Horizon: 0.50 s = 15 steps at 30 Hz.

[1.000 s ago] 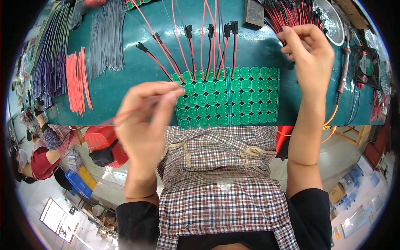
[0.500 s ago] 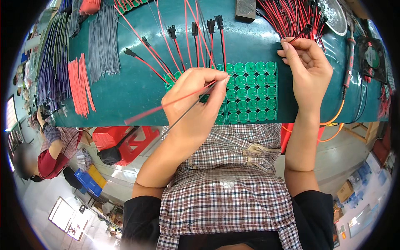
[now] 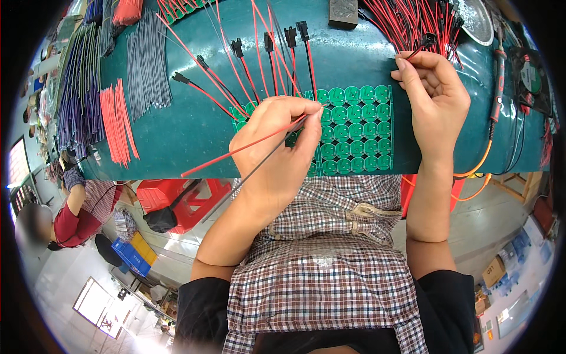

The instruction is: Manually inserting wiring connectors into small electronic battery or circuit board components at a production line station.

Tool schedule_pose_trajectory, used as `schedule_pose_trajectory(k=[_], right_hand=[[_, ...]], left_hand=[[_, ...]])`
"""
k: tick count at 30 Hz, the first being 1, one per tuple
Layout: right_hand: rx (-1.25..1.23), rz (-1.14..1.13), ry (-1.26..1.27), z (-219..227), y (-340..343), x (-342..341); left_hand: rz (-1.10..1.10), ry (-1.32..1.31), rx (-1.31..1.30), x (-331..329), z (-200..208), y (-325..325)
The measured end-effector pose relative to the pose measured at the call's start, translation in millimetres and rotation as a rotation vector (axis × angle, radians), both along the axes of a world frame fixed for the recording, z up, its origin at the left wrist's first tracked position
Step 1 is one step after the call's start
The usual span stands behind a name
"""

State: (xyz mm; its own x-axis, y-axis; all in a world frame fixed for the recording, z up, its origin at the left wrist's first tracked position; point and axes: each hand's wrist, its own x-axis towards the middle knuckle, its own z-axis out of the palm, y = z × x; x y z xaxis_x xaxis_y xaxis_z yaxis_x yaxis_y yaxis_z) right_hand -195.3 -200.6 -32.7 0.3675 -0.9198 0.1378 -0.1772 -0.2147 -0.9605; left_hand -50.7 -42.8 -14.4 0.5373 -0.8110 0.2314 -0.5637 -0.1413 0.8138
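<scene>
My left hand [image 3: 268,144] is over a panel of round green circuit boards [image 3: 355,130], thumb and forefinger pinched on a red wire [image 3: 215,159] and a dark grey wire [image 3: 260,162]. Both wires trail back across that hand towards the lower left. Several red-and-black leads with black plugs [image 3: 303,29] stand up from the panel's far left part, which my left hand partly covers. Off to the panel's right, my right hand [image 3: 437,97] is closed with thumb and forefinger together on a connector lead, whose black plug [image 3: 428,41] shows just beyond the fingers.
A heap of red-and-black leads [image 3: 407,26] lies at the back right, beside a metal dish [image 3: 476,22]. A soldering iron [image 3: 497,88] and a small fan [image 3: 527,76] are further right. Cut red wires [image 3: 118,127] and grey wires [image 3: 147,71] lie left. Another person [image 3: 76,218] works far left.
The whole view has shifted slightly. The red wire in my left hand was blurred and is now sharp. Both hands keep nearly the same places and grips.
</scene>
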Motion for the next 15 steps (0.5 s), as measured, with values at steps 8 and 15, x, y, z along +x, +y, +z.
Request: schedule_pose_trajectory(k=[8, 15], right_hand=[[-0.02, -0.001, 0.025, -0.3, 0.7, -0.1], [0.002, 0.044, 0.088, 3.1, 0.8, -2.1]], left_hand=[[0.021, -0.017, 0.01, -0.9, -2.7, -0.7], [0.068, -0.031, 0.029, -2.8, -2.2, -2.6]])
